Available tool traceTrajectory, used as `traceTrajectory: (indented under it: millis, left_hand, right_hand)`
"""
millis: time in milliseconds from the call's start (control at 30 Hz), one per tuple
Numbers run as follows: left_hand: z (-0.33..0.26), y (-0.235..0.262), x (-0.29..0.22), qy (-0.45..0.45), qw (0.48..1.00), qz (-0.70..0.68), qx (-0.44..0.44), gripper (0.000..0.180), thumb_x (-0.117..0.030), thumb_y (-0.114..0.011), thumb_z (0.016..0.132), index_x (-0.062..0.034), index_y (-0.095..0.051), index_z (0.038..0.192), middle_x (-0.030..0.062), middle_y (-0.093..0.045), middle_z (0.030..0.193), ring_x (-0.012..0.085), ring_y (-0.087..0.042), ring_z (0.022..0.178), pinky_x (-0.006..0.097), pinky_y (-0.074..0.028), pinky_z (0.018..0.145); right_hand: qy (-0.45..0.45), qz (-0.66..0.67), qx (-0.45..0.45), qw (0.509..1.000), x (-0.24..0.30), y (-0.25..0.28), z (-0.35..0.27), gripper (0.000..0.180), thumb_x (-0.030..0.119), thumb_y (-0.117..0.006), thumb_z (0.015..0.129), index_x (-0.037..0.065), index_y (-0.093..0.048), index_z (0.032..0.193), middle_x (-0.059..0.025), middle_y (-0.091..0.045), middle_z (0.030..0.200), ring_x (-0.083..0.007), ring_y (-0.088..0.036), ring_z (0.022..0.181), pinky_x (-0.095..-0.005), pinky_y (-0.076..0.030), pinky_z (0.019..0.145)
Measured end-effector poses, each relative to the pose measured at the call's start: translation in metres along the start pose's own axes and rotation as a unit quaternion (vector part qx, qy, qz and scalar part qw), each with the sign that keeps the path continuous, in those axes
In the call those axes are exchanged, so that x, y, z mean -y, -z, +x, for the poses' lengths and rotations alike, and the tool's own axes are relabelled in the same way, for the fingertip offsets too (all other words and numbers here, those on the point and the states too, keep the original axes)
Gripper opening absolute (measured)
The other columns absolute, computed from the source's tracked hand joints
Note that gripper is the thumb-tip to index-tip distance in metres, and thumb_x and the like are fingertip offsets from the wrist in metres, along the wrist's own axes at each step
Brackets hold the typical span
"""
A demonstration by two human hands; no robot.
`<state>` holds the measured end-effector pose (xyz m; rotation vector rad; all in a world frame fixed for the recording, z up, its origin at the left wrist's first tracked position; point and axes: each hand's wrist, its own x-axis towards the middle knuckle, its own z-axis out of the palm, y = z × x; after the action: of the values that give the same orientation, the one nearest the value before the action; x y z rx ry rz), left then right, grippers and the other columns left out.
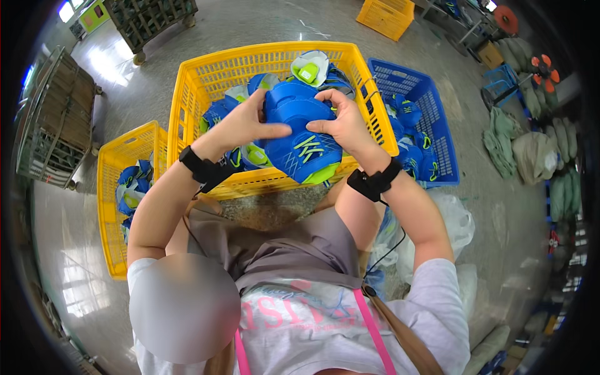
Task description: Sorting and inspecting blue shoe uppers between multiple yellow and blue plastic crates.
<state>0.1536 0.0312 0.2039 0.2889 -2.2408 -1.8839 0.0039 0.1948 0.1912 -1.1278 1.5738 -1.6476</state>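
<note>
A blue shoe upper (pixel 306 155) with lime-green lacing and a green lining edge is held between my two hands, over the near part of a large yellow plastic crate (pixel 177 112). My left hand (pixel 250 123) grips its left side, thumb lying across the top. From the right, my right hand (pixel 342 120) pinches the blue material with thumb and fingers. Some fingertips are hidden behind the piece. More blue uppers lie loosely in the crate, among them a white-lined one with a green label (pixel 309 70) at the far side.
Against the right side stands a blue crate (pixel 445 150) of similar uppers; a smaller yellow crate (pixel 111 212) with more is at the left. Clear plastic bags (pixel 453 225) lie by my right leg. Wheeled cage carts (pixel 59 119), another yellow crate (pixel 386 17) and an orange-bladed fan (pixel 545 73) stand farther off.
</note>
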Motion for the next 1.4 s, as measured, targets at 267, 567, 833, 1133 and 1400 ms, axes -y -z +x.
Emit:
traceTrajectory:
  millis: [267, 567, 833, 1133, 1400]
  left_hand:
    - [-0.063, 0.140, -0.031, 0.076, 0.891, 0.394, -0.212, 0.073, -0.038, -0.079, 0.054, 0.0048, -0.050, 0.105, 0.0208, -0.061, 0.087, 0.0295, -0.062, 0.080, 0.035, -0.050, 0.071]
    - [-0.186, 0.308, 0.079, 0.210, 0.705, 0.545, -0.403, 0.075, -0.036, -0.069, 0.068, 0.0012, -0.038, 0.125, 0.0257, -0.051, 0.113, 0.0358, -0.050, 0.107, 0.038, -0.040, 0.091]
    - [0.037, 0.177, 0.116, 0.081, 0.876, 0.474, 0.027, 0.050, -0.029, -0.070, 0.071, -0.0022, -0.055, 0.110, 0.0170, -0.058, 0.107, 0.0305, -0.054, 0.102, 0.037, -0.041, 0.090]
    - [0.162, 0.031, 0.252, 0.146, 0.675, 0.719, 0.079, 0.111, -0.054, -0.080, 0.046, -0.0234, -0.025, 0.138, 0.0153, -0.011, 0.146, 0.0459, -0.007, 0.131, 0.073, -0.030, 0.082]
    - [0.173, 0.035, 0.316, 0.139, 0.663, 0.735, 0.026, 0.066, -0.029, -0.058, 0.076, -0.0280, -0.032, 0.136, 0.0142, -0.003, 0.148, 0.0399, 0.002, 0.135, 0.076, -0.015, 0.088]
  right_hand:
    - [0.007, -0.155, 0.096, 0.983, 0.003, 0.009, -0.005, 0.046, 0.007, -0.065, 0.075, 0.006, -0.044, 0.117, -0.0072, -0.041, 0.119, -0.0219, -0.047, 0.111, -0.0348, -0.044, 0.088]
    - [-0.241, -0.330, -0.087, 0.908, -0.108, 0.201, -0.040, 0.049, 0.010, -0.063, 0.076, 0.000, -0.045, 0.121, -0.0161, -0.051, 0.114, -0.0211, -0.054, 0.102, -0.0317, -0.046, 0.083]
    - [-0.361, -0.635, 0.145, 0.667, -0.119, 0.179, -0.029, 0.067, 0.022, -0.068, 0.069, 0.008, -0.039, 0.128, -0.0319, -0.006, 0.140, -0.0411, -0.054, 0.100, -0.0403, -0.045, 0.087]
    - [-0.301, -0.617, 0.149, 0.712, -0.118, 0.187, -0.036, 0.062, 0.021, -0.071, 0.064, 0.009, -0.046, 0.119, -0.0420, -0.009, 0.133, -0.0441, -0.057, 0.090, -0.0387, -0.048, 0.082]
    - [-0.325, -0.622, 0.144, 0.698, -0.107, 0.176, -0.027, 0.064, 0.025, -0.074, 0.061, 0.008, -0.046, 0.116, -0.0378, -0.012, 0.135, -0.0432, -0.053, 0.099, -0.0385, -0.048, 0.083]
